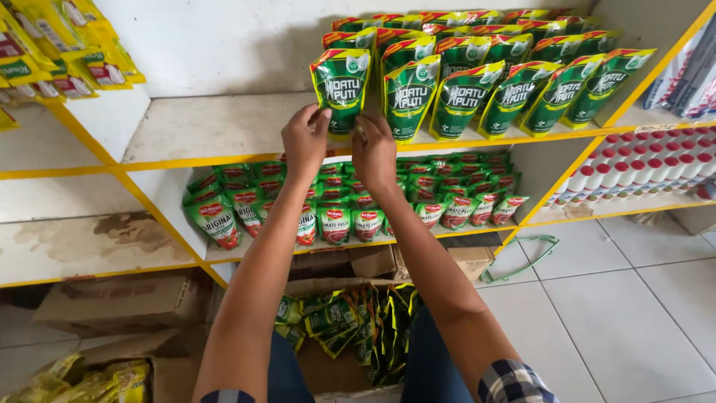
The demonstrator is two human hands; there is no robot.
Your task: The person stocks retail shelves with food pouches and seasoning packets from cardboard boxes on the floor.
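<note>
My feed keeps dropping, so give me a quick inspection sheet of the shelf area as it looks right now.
Surface: white shelf board with a yellow edge, bare on its left part.
Job's things: green pouch upright at the front left of the pouch rows; more green pouches in an open cardboard box on the floor by the person's knees.
Clutter: flattened cardboard under the lower shelves; green strap loop on the floor tiles.
Grippers: left hand and right hand both at the pouch's bottom edge; grip unclear.
Cables: nothing seen.
Surroundings: red and green packets on the shelf below, red-capped white bottles to the right, yellow packets to the left.
</note>
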